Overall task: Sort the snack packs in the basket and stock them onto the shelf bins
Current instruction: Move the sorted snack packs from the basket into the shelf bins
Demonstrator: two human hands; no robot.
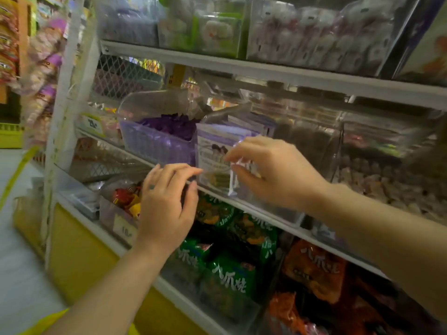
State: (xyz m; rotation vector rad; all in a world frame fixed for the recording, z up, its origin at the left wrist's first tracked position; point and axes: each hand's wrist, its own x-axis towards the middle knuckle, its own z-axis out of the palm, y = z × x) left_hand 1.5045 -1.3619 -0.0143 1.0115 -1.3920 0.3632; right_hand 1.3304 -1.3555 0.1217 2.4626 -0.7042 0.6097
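On the middle shelf (278, 71), at the front of a clear bin (287, 213): a pale purple snack pack (212, 163), upright, facing outward. Pinched at its right edge between thumb and forefinger of the right hand (273, 170), other fingers curled loosely behind. Left hand (167, 204) lower and to the left, fingers loosely bent and gripping nothing, fingertips up by the pack's lower left corner; touching or not, cannot tell. More packs of the same kind (251, 122) stacked behind in the same bin. Just to the left, a purple slatted basket (154, 146) holding dark purple wrappers (171, 125). Further left, a yellow price tag (93, 124) on the shelf edge. One shelf down, red and yellow packets (128, 199) under the left hand, then green bags (229, 274), then orange bags (314, 267). Yellow base panel (79, 250) at the bottom.
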